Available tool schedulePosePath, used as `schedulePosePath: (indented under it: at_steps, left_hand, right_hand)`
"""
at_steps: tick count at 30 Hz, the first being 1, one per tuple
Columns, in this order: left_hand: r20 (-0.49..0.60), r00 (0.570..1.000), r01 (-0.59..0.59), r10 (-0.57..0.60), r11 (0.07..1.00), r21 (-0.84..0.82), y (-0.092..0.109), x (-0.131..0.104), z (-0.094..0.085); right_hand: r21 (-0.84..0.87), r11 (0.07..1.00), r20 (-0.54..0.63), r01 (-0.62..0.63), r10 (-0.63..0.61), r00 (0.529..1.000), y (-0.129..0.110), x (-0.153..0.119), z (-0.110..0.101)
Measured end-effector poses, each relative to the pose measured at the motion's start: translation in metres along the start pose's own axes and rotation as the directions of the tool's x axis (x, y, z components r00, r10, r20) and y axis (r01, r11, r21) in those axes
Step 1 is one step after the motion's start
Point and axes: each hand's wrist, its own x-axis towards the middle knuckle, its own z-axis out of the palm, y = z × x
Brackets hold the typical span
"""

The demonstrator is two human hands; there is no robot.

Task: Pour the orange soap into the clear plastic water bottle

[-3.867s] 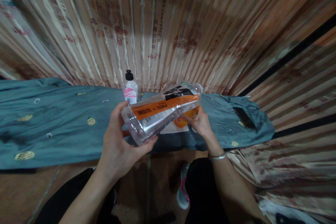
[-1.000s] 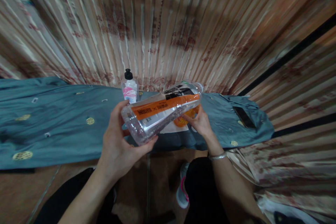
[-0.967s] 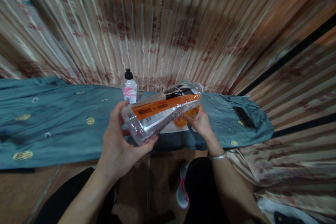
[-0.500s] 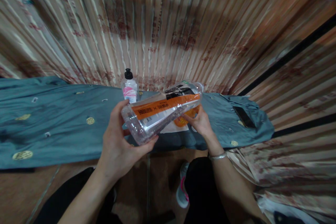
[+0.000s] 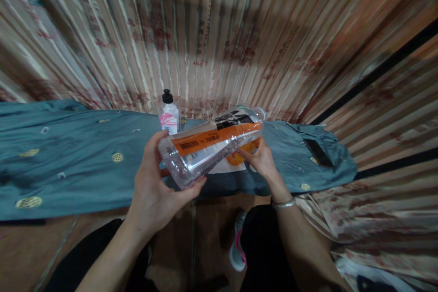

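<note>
A large clear plastic bottle (image 5: 212, 141) with an orange, black and silver label is held slantwise in the air, its neck toward the upper right. My left hand (image 5: 159, 182) is closed round the base end, thumb underneath and fingers partly behind it. Near the neck end, my right hand (image 5: 258, 157) grips the bottle from below; some of its fingertips are hidden. Behind the left fingers stands a small clear bottle (image 5: 169, 118) with a black cap and a pink-and-white label. Under the held bottle, an orange-and-white item (image 5: 236, 159) lies partly covered.
A long narrow surface is draped in a teal cloth (image 5: 92, 146) with yellow patterns. At its right end lies a dark phone-like object (image 5: 318, 153). Pleated patterned curtains (image 5: 191, 32) hang right behind, and black bars (image 5: 379, 70) cross at the right.
</note>
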Motion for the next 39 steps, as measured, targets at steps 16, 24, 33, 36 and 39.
schedulePosePath:
  at_steps: [16, 24, 33, 36, 39]
  left_hand:
    - [-0.004, 0.999, -0.036, 0.036, 0.999, -0.008, -0.0041, 0.0009, -0.001]
    - [-0.021, 1.0, 0.014, -0.015, 1.0, -0.011, -0.0003, -0.0019, 0.0031]
    - [-0.029, 1.0, 0.01, -0.011, 1.0, -0.029, -0.0014, 0.002, 0.0035]
    - [-0.029, 1.0, -0.008, 0.008, 1.0, -0.011, -0.0032, 0.0011, 0.0038]
    - [-0.024, 0.999, -0.024, 0.024, 1.0, 0.007, -0.0046, 0.0004, 0.0039]
  right_hand:
    - [-0.017, 1.0, 0.015, -0.01, 0.01, 1.0, -0.0027, -0.0001, -0.0014]
    - [-0.008, 1.0, 0.005, -0.017, 0.017, 1.0, -0.0043, -0.001, -0.0009]
    - [-0.016, 1.0, 0.019, -0.007, 0.007, 1.0, -0.0017, 0.0004, -0.0012]
    - [-0.014, 1.0, 0.014, -0.01, 0.01, 1.0, -0.0024, 0.0002, -0.0011]
    - [-0.019, 1.0, 0.013, -0.009, 0.009, 1.0, -0.003, -0.0001, -0.0011]
